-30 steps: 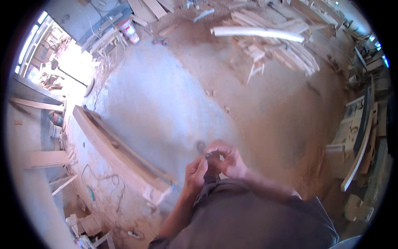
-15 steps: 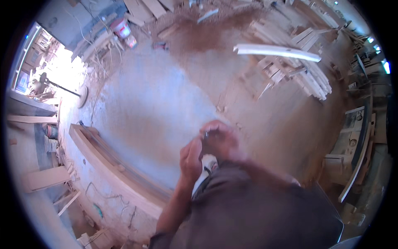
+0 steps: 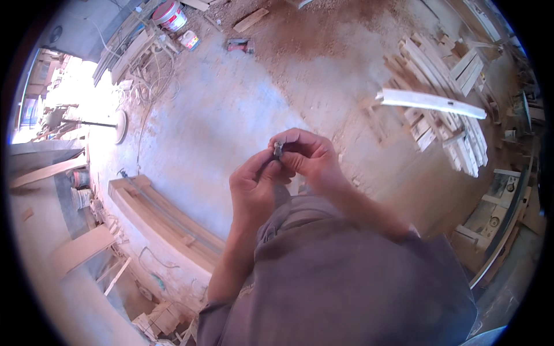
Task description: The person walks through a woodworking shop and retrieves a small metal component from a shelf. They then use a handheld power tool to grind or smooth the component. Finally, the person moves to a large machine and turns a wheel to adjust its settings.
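In front of my body, both hands meet at a small, dull metal piece [image 3: 278, 150], too little of which shows to tell its kind. My left hand [image 3: 252, 183] is closed, its thumb and fingertips pinching the piece from the left. From the other side the thumb and curled fingers of my right hand [image 3: 314, 157] grip it as well. The metal stands out slightly between the fingertips, and the fingers hide the rest of it.
Long wooden beams [image 3: 158, 216] with a bar clamp lie to the left. A heap of planks [image 3: 461, 135] occupies the right, a pale board [image 3: 430, 102] across it. Farther off are a white-and-red bucket [image 3: 169, 17], a small red tool [image 3: 240, 46] and a round-based stand [image 3: 120, 127].
Both hands have risen away from my body. My right hand, blurred before, now shows its fingers clearly around the metal piece. The view has shifted, moving the surroundings within it.
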A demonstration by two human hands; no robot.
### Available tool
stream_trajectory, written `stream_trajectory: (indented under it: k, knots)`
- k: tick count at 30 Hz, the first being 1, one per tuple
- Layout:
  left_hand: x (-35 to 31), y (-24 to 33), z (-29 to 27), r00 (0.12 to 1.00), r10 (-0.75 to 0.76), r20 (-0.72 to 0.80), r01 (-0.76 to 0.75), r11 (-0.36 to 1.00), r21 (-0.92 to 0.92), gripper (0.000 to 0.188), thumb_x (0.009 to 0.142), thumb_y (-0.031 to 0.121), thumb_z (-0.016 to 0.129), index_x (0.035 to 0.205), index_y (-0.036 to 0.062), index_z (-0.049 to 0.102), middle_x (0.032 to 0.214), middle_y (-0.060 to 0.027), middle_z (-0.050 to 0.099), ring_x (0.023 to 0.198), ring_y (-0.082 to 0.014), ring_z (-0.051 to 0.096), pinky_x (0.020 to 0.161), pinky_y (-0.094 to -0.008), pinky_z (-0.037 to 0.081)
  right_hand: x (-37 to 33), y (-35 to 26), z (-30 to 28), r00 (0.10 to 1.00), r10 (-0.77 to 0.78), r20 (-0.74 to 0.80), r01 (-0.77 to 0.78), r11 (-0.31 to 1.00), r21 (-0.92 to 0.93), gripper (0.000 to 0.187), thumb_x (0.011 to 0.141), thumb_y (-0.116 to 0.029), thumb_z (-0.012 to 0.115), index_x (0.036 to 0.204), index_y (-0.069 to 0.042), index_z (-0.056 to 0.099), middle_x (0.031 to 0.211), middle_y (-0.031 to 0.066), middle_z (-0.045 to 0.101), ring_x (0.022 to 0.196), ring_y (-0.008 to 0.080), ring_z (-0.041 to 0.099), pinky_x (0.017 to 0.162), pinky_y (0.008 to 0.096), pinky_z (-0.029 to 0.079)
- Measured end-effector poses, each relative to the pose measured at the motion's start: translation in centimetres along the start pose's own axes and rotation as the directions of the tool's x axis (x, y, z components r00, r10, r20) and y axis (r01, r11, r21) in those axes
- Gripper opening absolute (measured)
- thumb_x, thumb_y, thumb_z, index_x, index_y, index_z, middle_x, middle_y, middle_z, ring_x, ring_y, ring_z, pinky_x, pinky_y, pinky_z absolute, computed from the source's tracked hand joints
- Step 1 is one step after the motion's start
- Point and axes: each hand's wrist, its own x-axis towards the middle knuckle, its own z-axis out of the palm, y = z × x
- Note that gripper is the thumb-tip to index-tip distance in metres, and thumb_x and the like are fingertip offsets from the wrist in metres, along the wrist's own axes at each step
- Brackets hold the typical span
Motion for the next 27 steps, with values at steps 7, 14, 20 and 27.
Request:
stream_trajectory:
  k: [7, 14, 20, 27]
  knots:
    - [19.1, 0.3, -2.3, 0.989, -0.089, 0.117, 0.104, 0.987, -0.122, 0.025, 0.093, 0.002, 0.055, 0.114, -0.0086, 0.064, 0.088, -0.0094, 0.070, 0.078, -0.0137, 0.066, 0.073, -0.0277, 0.054, 16.5, -2.4, -4.6, 0.988, 0.005, -0.157, -0.027, 0.990, -0.139, 0.022, 0.094, 0.000, 0.062, 0.115, 0.000, 0.063, 0.097, 0.0026, 0.067, 0.084, 0.0090, 0.061, 0.070, 0.0240, 0.051]
    - [40.4, 1.9, -2.4, 0.919, -0.211, 0.333, 0.214, 0.976, 0.030, 0.017, 0.093, 0.007, 0.059, 0.102, -0.0066, 0.065, 0.080, -0.0076, 0.068, 0.072, -0.0104, 0.063, 0.065, -0.0248, 0.051, 32.4, -8.8, -10.6, 0.945, 0.049, -0.323, -0.123, 0.969, -0.212, 0.028, 0.090, -0.005, 0.066, 0.117, 0.004, 0.062, 0.098, 0.0071, 0.068, 0.091, 0.0120, 0.063, 0.079, 0.0274, 0.052]
    - [54.9, 3.7, 3.8, 0.803, -0.214, 0.556, 0.151, 0.976, 0.159, 0.017, 0.096, 0.007, 0.060, 0.106, -0.0058, 0.063, 0.082, -0.0069, 0.067, 0.069, -0.0109, 0.063, 0.061, -0.0239, 0.051, 40.0, -15.4, -18.1, 0.841, 0.023, -0.540, -0.228, 0.921, -0.315, 0.024, 0.090, -0.006, 0.064, 0.111, 0.003, 0.065, 0.099, 0.0068, 0.069, 0.091, 0.0111, 0.064, 0.080, 0.0270, 0.051]
    - [73.5, 1.8, 17.0, 0.625, -0.222, 0.749, 0.120, 0.975, 0.189, 0.028, 0.094, 0.012, 0.062, 0.115, -0.0069, 0.061, 0.093, -0.0051, 0.067, 0.080, -0.0094, 0.061, 0.071, -0.0245, 0.050, 48.0, -20.9, -36.1, 0.809, 0.045, -0.586, -0.148, 0.981, -0.129, 0.023, 0.091, -0.004, 0.061, 0.113, 0.000, 0.064, 0.099, 0.0053, 0.068, 0.092, 0.0127, 0.064, 0.080, 0.0282, 0.052]
